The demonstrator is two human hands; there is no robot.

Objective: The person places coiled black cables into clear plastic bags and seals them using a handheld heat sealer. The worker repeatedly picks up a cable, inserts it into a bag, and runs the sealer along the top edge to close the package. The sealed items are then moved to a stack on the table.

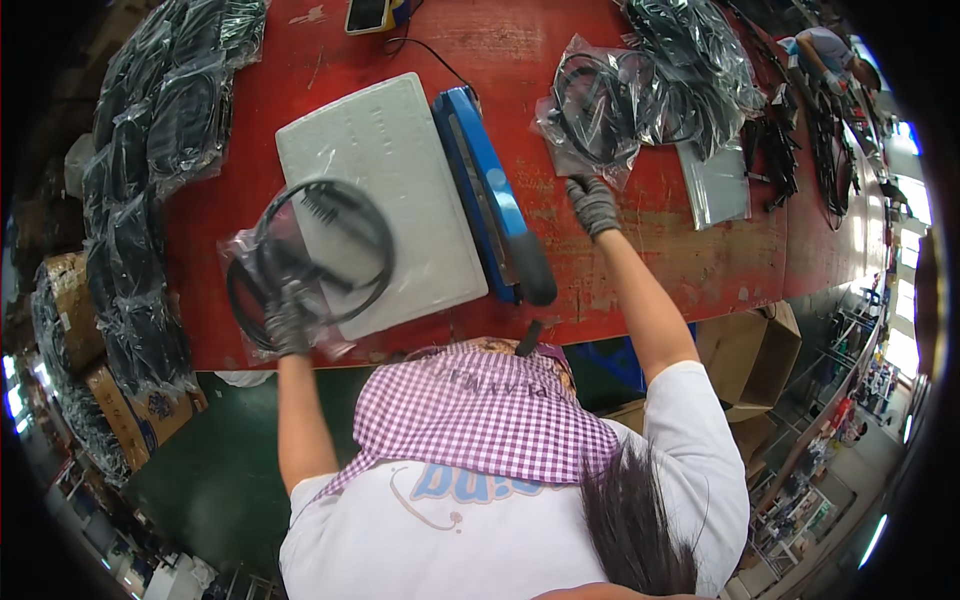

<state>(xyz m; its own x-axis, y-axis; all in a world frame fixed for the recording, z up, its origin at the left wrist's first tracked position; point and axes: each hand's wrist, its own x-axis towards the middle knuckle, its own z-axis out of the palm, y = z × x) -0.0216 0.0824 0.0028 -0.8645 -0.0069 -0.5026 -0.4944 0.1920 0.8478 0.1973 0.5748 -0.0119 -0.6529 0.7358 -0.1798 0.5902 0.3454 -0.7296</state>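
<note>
My left hand (287,320), in a grey glove, is closed on a clear plastic bag with a coiled black cable (388,262) at the table's near left. The bag overlaps a white foam board (400,200), and motion blurs the hand and bag slightly. My right hand (594,207), also gloved, reaches forward to the lower edge of another bagged black cable (597,115). Its fingers look bent at the bag's edge. Between my hands lies a long blue bag sealer (490,190) with a black handle end, right beside the foam board.
Bagged cables (185,120) are piled along the red table's (520,50) left edge, and more bagged cables (690,70) lie at the far right. Flat clear bags (715,185) and loose black cables (775,150) are to the right. A cardboard box (750,355) stands below. Another person (825,55) works at the far right.
</note>
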